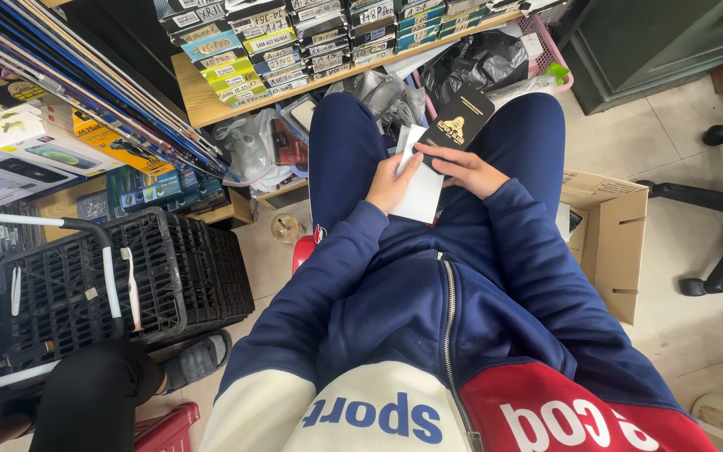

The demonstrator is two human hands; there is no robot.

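Resting over the lap, the left hand (388, 186) is closed on one white sheet (423, 191), thumb pressed on its face; the right hand (468, 170) is closed on one black card sleeve (459, 120), which juts toward twelve o'clock. Both things are held between two blue-clad knees, touching each other. One black crate (169, 276) is seen at nine o'clock, one open carton (608, 243) at three; bare floor (696, 326) lies beyond it.
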